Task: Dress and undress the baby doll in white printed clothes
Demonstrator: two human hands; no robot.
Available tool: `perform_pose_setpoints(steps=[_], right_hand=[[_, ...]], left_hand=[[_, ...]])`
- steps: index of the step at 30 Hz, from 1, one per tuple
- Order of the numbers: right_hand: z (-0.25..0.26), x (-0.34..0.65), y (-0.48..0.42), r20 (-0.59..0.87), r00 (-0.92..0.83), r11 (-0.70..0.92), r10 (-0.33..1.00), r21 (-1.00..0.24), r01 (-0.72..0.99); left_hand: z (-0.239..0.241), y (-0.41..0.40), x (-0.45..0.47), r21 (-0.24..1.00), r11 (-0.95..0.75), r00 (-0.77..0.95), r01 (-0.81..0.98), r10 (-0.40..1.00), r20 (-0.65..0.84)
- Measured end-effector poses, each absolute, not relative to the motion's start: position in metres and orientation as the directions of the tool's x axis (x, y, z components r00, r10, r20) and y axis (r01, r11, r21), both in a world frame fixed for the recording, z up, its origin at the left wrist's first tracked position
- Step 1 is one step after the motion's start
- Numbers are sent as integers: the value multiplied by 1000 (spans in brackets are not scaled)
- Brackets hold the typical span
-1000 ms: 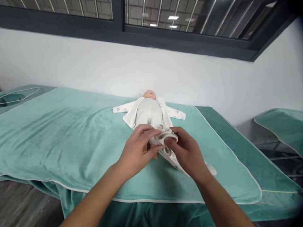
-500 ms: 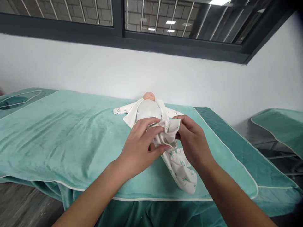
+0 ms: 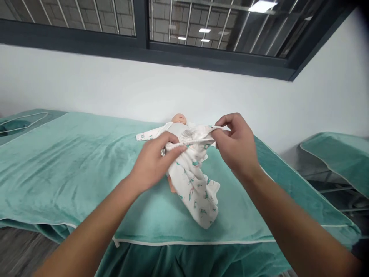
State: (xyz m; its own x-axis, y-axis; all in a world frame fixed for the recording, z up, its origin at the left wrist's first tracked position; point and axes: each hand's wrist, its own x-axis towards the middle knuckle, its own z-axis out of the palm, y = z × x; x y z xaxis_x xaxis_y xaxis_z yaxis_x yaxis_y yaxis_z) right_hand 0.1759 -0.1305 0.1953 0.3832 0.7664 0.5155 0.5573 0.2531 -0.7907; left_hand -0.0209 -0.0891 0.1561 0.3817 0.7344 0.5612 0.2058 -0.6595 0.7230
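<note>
The left hand pinches the waistband of the printed baby trousers at its 9 o'clock end, and the right hand grips the 3 o'clock end, pulling it taut. The trousers hang onto the teal towel, with the doll lying at 12 o'clock behind them.

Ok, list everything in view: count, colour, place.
bed cover: one, teal with white piping, spread across the centre
doll: one, pinkish head, white top, on the bed cover's far side
printed garment: one, white with teal print, above the doll, its edge stretched between both hands
left bed: one, teal cover, far left
right bed: one, teal cover, far right
window: one, dark frame, top of view
left hand: one, pinching the garment's edge
right hand: one, pinching the garment's edge
</note>
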Motion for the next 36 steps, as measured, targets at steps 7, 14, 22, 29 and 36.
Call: perform_pose_setpoints(steps=[7,14,22,29,36], right_hand=[[214,165,-140,703,-173,550,690,-353,757],[226,148,-142,594,-394,628,701,-254,735],[226,142,-139,546,-211,542,811,-562,625],[214,139,-137,395,-6,391,918,-906,163],[174,142,-133,-18,-328,18,945,-994,108]], left_hand=[[183,-85,-36,681,-715,216,158,698,683],[210,-83,-46,574,-813,166,98,582,796],[205,-76,-62,794,-605,284,-67,751,596],[203,-83,-65,942,-317,812,113,576,97],[160,-71,-34,952,63,570,-300,812,126]])
